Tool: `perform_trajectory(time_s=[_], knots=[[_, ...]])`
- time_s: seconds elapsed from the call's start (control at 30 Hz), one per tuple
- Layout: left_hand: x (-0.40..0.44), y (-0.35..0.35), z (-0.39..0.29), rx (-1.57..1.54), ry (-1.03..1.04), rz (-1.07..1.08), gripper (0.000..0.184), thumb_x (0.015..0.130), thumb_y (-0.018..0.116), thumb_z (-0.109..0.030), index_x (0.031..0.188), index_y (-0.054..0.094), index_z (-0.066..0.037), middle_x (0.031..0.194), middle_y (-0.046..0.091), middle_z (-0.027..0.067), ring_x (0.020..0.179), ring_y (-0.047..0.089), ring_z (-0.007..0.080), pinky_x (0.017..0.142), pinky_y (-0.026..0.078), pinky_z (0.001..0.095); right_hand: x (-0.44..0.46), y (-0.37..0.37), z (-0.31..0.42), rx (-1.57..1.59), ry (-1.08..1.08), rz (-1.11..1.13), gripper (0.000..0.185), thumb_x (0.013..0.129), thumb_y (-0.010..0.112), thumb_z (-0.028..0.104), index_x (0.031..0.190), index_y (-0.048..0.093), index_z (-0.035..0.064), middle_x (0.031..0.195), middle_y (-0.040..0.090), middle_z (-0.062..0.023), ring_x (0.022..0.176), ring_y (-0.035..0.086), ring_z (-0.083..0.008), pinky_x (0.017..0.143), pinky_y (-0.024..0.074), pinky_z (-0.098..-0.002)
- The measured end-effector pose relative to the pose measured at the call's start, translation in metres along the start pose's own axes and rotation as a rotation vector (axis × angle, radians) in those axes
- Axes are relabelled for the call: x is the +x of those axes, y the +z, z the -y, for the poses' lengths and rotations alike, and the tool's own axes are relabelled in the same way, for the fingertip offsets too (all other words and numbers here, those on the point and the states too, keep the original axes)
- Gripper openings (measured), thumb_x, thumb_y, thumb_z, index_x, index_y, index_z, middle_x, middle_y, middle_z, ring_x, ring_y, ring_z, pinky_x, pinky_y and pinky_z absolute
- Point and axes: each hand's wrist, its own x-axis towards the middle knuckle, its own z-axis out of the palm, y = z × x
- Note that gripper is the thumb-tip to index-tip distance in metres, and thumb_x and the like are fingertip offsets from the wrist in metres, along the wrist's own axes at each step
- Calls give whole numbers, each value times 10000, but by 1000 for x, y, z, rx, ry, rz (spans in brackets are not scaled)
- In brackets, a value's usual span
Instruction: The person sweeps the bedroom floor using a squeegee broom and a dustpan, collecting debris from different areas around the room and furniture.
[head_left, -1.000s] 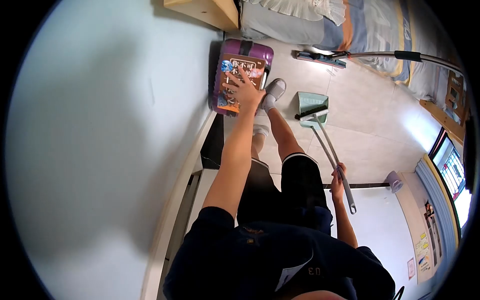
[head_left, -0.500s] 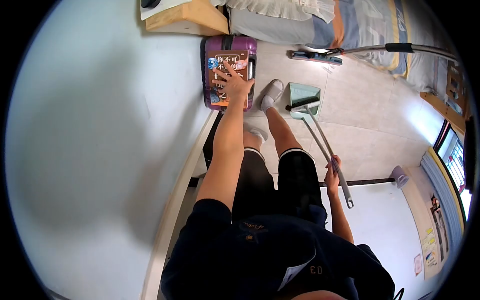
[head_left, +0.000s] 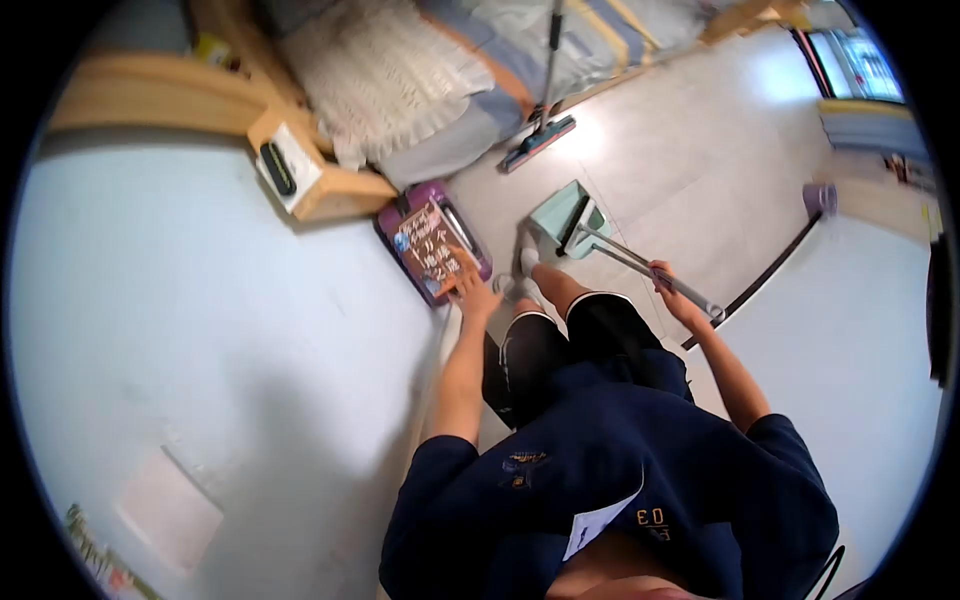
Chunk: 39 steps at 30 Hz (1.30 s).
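Note:
My left hand (head_left: 476, 294) is open, its fingers spread over the near edge of a brown book (head_left: 432, 243) with white lettering. Whether the fingertips press on the cover I cannot tell. Under the book lies a purple suitcase (head_left: 393, 238) on the floor beside the wall. My right hand (head_left: 672, 284) is closed around two grey handles (head_left: 703, 303). One belongs to a broom (head_left: 577, 228), whose head rests in a pale green dustpan (head_left: 556, 212); the other runs to the dustpan itself. Both stand on the floor in front of my feet.
A flat mop (head_left: 540, 142) leans at the bed (head_left: 440, 140), its head on the tiles. On a wooden ledge (head_left: 345, 190) by the wall sits a dark case (head_left: 278, 168). A purple bin (head_left: 820, 199) stands at the far right. My slippered feet are between suitcase and dustpan.
The view has turned, so the whole room appears rotated. My left hand has slid from the middle of the book cover to its near edge. My right hand keeps its hold on the handles.

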Motion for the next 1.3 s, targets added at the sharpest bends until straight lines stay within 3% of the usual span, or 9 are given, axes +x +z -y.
perform_trajectory(time_s=[0.1,0.33,0.5,0.57,0.7,0.8,0.87,1.07,1.3], knots=[[-16,66,26,-104,-147,326,825,683,635,-456,1338,349,-45,1368,354,221,1280,311,371,1048,284,427,-22,-21,-40,88,-105,-52,235,926,417,79,1161,420,80,853,447,-48,744,428,-140,697,415,-284],[-84,6,-13,10,-90,237,520,752,573,-382,1095,552,8,1079,583,244,1048,535,393,906,413,434,-52,-37,-84,41,-150,-267,273,900,426,65,1171,431,92,938,502,-65,851,499,-165,760,425,-300],[-117,-41,-278,-68,727,99,447,817,543,-383,1019,547,15,932,613,232,799,619,371,682,494,424,-101,-55,-104,-79,-54,-550,324,871,458,199,1195,442,210,820,599,-127,687,590,-321,613,456,-399],[-181,-55,-409,-540,431,708,409,868,517,-368,1081,501,-19,932,615,190,748,645,254,555,515,331,-130,-86,-111,-24,47,-622,375,839,476,159,1208,432,208,862,613,-141,722,597,-342,623,457,-420],[-182,-96,-471,-449,299,1150,485,854,540,-431,1148,448,-57,851,616,115,634,624,144,456,461,230,-88,-69,-73,-97,320,-753,406,791,524,130,1178,447,227,852,627,-150,796,600,-379,644,459,-454],[-216,-42,-583,-400,268,1309,460,891,492,-349,1220,409,-37,982,625,125,813,632,186,635,500,278,-122,-191,-90,18,421,-815,426,748,580,129,1133,463,271,764,615,-168,751,593,-401,625,453,-478],[-165,-116,-534,-484,214,1553,503,872,469,-432,1204,438,-55,1045,619,99,841,630,159,723,448,298,-72,-165,-3,-18,531,-785,426,747,578,130,1133,462,269,747,608,-165,732,595,-395,607,458,-471],[-140,-111,-645,-490,-163,1654,399,803,337,-361,1024,561,-115,953,653,42,770,593,138,754,335,297,-69,-253,28,24,516,-854,520,685,590,153,1172,449,271,713,593,-150,677,591,-380,545,453,-447],[-94,-86,-838,-916,-306,1769,75,836,435,-81,852,486,-28,675,523,88,589,570,203,541,536,343,5,-413,-18,-157,553,-932,318,806,499,221,1122,533,210,787,604,-172,760,592,-371,612,456,-461]])
